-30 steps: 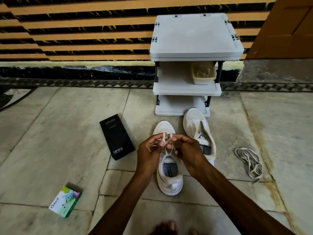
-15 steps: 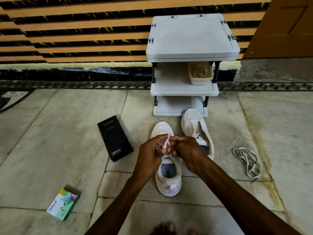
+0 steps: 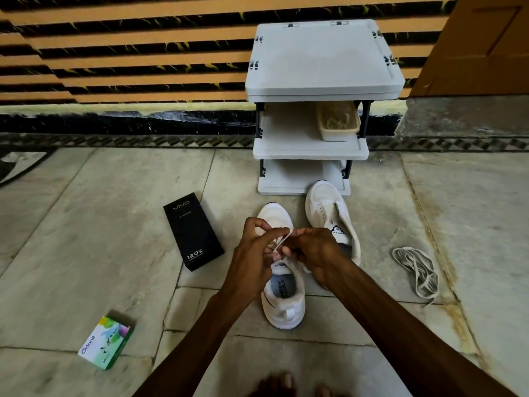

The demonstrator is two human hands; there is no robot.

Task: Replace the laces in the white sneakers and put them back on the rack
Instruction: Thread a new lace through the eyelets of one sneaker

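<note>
- The left hand and right hand are both pinching a white lace over the near sneaker, which is standing on the floor in front of the rack.
- The second sneaker is lying with its toe at the rack's base.
- A loose lace bundle is lying front-right of the rack.
- A black box is lying front-left of the rack, with a green box farther out.
</note>
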